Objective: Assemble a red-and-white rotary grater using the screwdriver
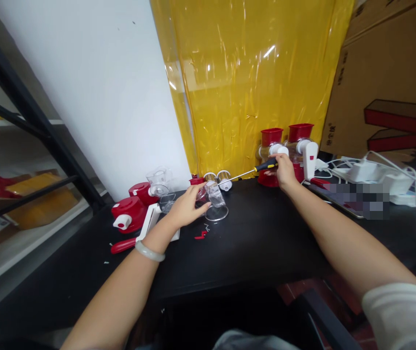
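Observation:
My left hand is closed around a clear plastic housing that rests on the black table. My right hand grips a screwdriver with a black and yellow handle. Its metal shaft points left, toward two small drum parts. Right behind that hand stand two assembled red and white grinders. A few small red bits lie below the clear housing.
Red and white grinder parts and a clear cup lie at the table's left. White power strips and cables cover the right side. Yellow film and a cardboard box stand behind. A black shelf frame is at left.

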`<state>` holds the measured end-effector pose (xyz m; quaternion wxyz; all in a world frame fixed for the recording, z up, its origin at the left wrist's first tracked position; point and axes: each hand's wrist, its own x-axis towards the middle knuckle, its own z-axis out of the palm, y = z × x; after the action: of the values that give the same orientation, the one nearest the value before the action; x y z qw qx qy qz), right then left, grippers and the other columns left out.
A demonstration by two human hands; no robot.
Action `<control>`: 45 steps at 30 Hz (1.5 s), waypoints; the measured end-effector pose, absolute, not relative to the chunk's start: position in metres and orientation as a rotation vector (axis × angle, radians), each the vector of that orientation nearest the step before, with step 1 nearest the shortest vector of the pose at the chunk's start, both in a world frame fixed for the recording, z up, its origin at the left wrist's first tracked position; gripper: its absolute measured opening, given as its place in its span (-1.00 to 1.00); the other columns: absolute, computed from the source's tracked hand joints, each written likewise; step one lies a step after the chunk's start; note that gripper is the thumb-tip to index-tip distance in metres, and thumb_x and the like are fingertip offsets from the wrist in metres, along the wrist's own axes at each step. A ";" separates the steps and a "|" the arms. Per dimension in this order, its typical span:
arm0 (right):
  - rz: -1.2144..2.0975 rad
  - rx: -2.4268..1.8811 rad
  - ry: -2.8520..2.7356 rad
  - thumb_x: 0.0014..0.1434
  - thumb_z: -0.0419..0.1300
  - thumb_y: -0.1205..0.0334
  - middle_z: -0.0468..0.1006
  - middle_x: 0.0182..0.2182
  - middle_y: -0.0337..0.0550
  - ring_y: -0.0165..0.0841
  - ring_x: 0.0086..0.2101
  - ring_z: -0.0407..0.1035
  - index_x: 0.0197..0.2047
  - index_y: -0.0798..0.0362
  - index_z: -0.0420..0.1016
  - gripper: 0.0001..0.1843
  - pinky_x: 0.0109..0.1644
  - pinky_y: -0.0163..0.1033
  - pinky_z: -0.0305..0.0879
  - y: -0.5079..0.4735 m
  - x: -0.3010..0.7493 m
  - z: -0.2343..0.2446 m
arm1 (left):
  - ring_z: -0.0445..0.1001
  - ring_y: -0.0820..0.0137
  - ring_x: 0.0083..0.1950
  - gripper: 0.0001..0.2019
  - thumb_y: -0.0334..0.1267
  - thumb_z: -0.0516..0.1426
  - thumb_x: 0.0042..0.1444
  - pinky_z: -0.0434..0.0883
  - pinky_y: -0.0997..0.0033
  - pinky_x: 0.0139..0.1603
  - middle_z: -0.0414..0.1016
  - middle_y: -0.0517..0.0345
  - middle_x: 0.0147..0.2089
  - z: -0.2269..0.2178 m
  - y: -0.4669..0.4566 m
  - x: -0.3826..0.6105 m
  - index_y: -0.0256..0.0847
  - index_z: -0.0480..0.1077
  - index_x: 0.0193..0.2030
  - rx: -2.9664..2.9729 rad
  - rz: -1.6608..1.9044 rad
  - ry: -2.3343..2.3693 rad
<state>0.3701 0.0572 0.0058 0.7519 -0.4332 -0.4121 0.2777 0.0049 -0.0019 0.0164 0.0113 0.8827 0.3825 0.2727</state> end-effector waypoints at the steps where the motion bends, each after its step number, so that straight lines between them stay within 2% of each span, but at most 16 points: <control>1: 0.599 -0.947 -0.898 0.15 0.16 -0.10 0.43 -0.57 -0.35 -0.45 -0.72 0.28 -0.23 -0.01 0.37 -0.68 -0.67 -0.32 0.24 0.058 0.370 0.006 | 0.42 0.07 0.25 -0.34 -0.01 0.14 0.25 0.42 0.04 0.20 0.29 -0.06 0.34 0.016 -0.001 0.005 -0.07 0.07 0.43 2.756 0.853 1.191; 6: 0.527 -0.971 -0.914 0.09 0.24 -0.20 0.33 -0.70 -0.42 -0.45 -0.75 0.23 -0.32 -0.05 0.29 -0.59 -0.73 -0.38 0.08 0.058 0.369 0.005 | 0.43 0.06 0.23 -0.33 -0.02 0.15 0.24 0.42 0.02 0.19 0.29 -0.07 0.33 0.015 0.000 0.005 -0.07 0.06 0.43 2.759 0.853 1.179; 9: 0.505 -0.997 -0.933 0.15 0.17 -0.19 0.28 -0.73 -0.42 -0.44 -0.75 0.21 -0.33 -0.04 0.29 -0.62 -0.72 -0.37 0.10 0.057 0.370 0.004 | 0.43 0.06 0.22 -0.35 -0.02 0.15 0.25 0.42 0.01 0.19 0.30 -0.08 0.33 0.016 -0.001 0.005 -0.07 0.07 0.43 2.758 0.859 1.185; 14: 0.584 -0.934 -0.897 0.22 -0.02 -0.04 0.48 -0.47 -0.23 -0.40 -0.59 0.39 -0.26 0.01 0.40 -0.67 -0.65 -0.33 0.28 0.059 0.372 0.002 | 0.45 0.06 0.20 -0.34 -0.01 0.15 0.25 0.44 0.02 0.16 0.30 -0.09 0.33 0.016 -0.001 0.005 -0.08 0.07 0.43 2.756 0.853 1.185; 17: 0.587 -0.919 -0.902 0.16 0.00 0.05 0.50 -0.34 -0.19 -0.38 -0.46 0.44 -0.21 0.01 0.46 -0.70 -0.60 -0.34 0.34 0.060 0.373 0.002 | 0.45 0.06 0.20 -0.35 -0.01 0.14 0.25 0.44 0.01 0.15 0.31 -0.09 0.32 0.015 0.000 0.005 -0.07 0.07 0.43 2.755 0.857 1.190; 22: 0.539 -0.949 -0.884 0.08 0.10 0.10 0.45 -0.25 -0.17 -0.35 -0.35 0.43 -0.22 0.01 0.52 -0.73 -0.55 -0.30 0.44 0.062 0.373 0.004 | 0.41 0.05 0.25 -0.33 -0.01 0.15 0.24 0.41 0.00 0.21 0.28 -0.09 0.35 0.015 0.000 0.005 -0.08 0.07 0.43 2.754 0.845 1.188; 26: 0.545 -0.940 -0.866 0.05 0.20 -0.01 0.45 -0.32 -0.22 -0.38 -0.43 0.43 -0.24 0.00 0.47 -0.71 -0.58 -0.30 0.41 0.061 0.372 0.005 | 0.40 0.06 0.27 -0.34 -0.03 0.16 0.24 0.40 0.01 0.23 0.29 -0.07 0.34 0.016 -0.001 0.005 -0.08 0.08 0.43 2.750 0.851 1.184; 29: 0.546 -0.965 -0.866 0.03 0.26 -0.13 0.45 -0.49 -0.30 -0.41 -0.59 0.37 -0.27 -0.02 0.37 -0.63 -0.63 -0.31 0.34 0.059 0.369 0.006 | 0.41 0.05 0.26 -0.33 -0.03 0.17 0.23 0.40 0.01 0.23 0.29 -0.08 0.35 0.016 -0.001 0.005 -0.08 0.09 0.42 2.747 0.853 1.184; 32: 0.484 -1.004 -0.880 0.03 0.27 -0.20 0.35 -0.66 -0.38 -0.43 -0.70 0.29 -0.35 -0.04 0.29 -0.58 -0.70 -0.35 0.22 0.056 0.368 0.007 | 0.41 0.06 0.26 -0.34 -0.04 0.16 0.23 0.40 0.01 0.23 0.28 -0.08 0.35 0.016 -0.002 0.005 -0.08 0.09 0.42 2.748 0.854 1.175; 35: 0.440 -1.043 -0.884 0.08 0.24 -0.21 0.30 -0.70 -0.39 -0.44 -0.74 0.24 -0.40 -0.04 0.27 -0.58 -0.73 -0.37 0.14 0.053 0.367 0.008 | 0.41 0.05 0.26 -0.34 -0.03 0.15 0.24 0.40 -0.01 0.22 0.28 -0.10 0.35 0.016 -0.001 0.005 -0.07 0.07 0.43 2.753 0.847 1.173; 37: 0.482 -1.033 -0.867 0.15 0.14 -0.20 0.37 -0.66 -0.34 -0.43 -0.71 0.29 -0.38 -0.03 0.32 -0.60 -0.70 -0.35 0.20 0.052 0.368 0.008 | 0.42 0.05 0.25 -0.34 -0.02 0.15 0.24 0.40 -0.01 0.22 0.28 -0.11 0.35 0.016 -0.001 0.005 -0.08 0.08 0.43 2.753 0.843 1.177; 40: 0.578 -0.950 -0.871 0.21 0.00 -0.09 0.52 -0.51 -0.21 -0.34 -0.55 0.46 -0.28 0.01 0.43 -0.63 -0.61 -0.31 0.34 0.051 0.368 0.008 | 0.43 0.05 0.24 -0.34 -0.01 0.15 0.25 0.40 -0.01 0.22 0.29 -0.10 0.33 0.016 -0.001 0.005 -0.08 0.08 0.42 2.747 0.846 1.188; 43: 0.638 -0.879 -0.890 0.16 -0.01 0.04 0.57 -0.46 -0.16 -0.26 -0.40 0.54 -0.14 0.03 0.47 -0.64 -0.54 -0.28 0.41 0.051 0.368 0.007 | 0.43 0.06 0.23 -0.34 -0.01 0.15 0.25 0.40 0.00 0.21 0.31 -0.08 0.32 0.015 -0.001 0.004 -0.08 0.08 0.42 2.742 0.854 1.195; 45: 0.659 -0.863 -0.891 0.13 0.02 0.05 0.57 -0.47 -0.16 -0.23 -0.37 0.55 -0.07 0.04 0.48 -0.61 -0.54 -0.26 0.42 0.053 0.369 0.007 | 0.44 0.06 0.22 -0.34 -0.01 0.15 0.25 0.40 -0.01 0.21 0.31 -0.09 0.32 0.015 -0.001 0.004 -0.07 0.07 0.42 2.749 0.858 1.187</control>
<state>0.3693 0.0527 0.0067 0.7633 -0.3970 -0.4098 0.3031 0.0041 -0.0005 0.0150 0.0133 0.8825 0.3809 0.2755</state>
